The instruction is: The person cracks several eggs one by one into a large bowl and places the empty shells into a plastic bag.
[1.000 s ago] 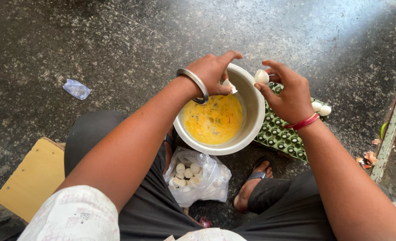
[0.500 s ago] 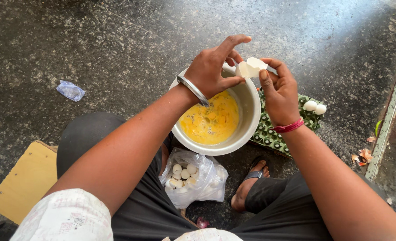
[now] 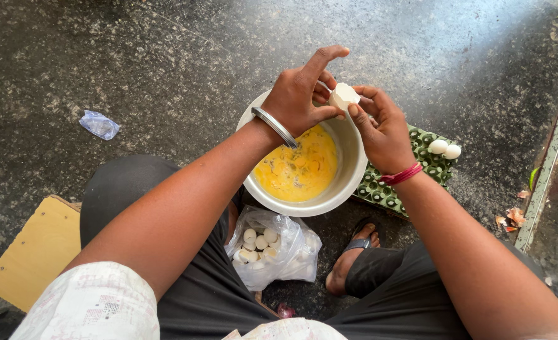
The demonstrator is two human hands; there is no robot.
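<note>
both hands hold one white egg [image 3: 343, 96] over the far rim of the metal bowl [image 3: 354, 157]. left hand [image 3: 299, 101] pinches it with thumb and middle fingers, index finger lifted straight up, grip narrow on the shell. right hand [image 3: 383, 129] has thumb and fingertips on the other side of the same shell, also a tight grip. shell looks cracked or partly opened at the top, can't tell how far. bowl sits on the dark floor [image 3: 166, 69] between the person's knees, with beaten yellow egg [image 3: 298, 167] inside, streaky.

step in hand, as i read it: splitting the shell so the contents drop into the bowl. egg is right above the rim, not above the middle, so the next move likely calls for pulling the halves apart with the thumbs while keeping it inside the rim line, else drip on the floor. bits of shell could fall in.

green egg tray [image 3: 417, 167] just behind and right of the bowl, touching or nearly; two white eggs [image 3: 445, 148] left at its far corner. clear plastic bag [image 3: 276, 249] with empty shells just in front of the bowl. metal bangle [image 3: 275, 126] on left wrist, red thread [image 3: 400, 175] on right. yellow board [image 3: 37, 252] at left, crumpled wrapper [image 3: 99, 124] well apart on the floor. sandalled foot [image 3: 348, 261] below the bowl.
</note>
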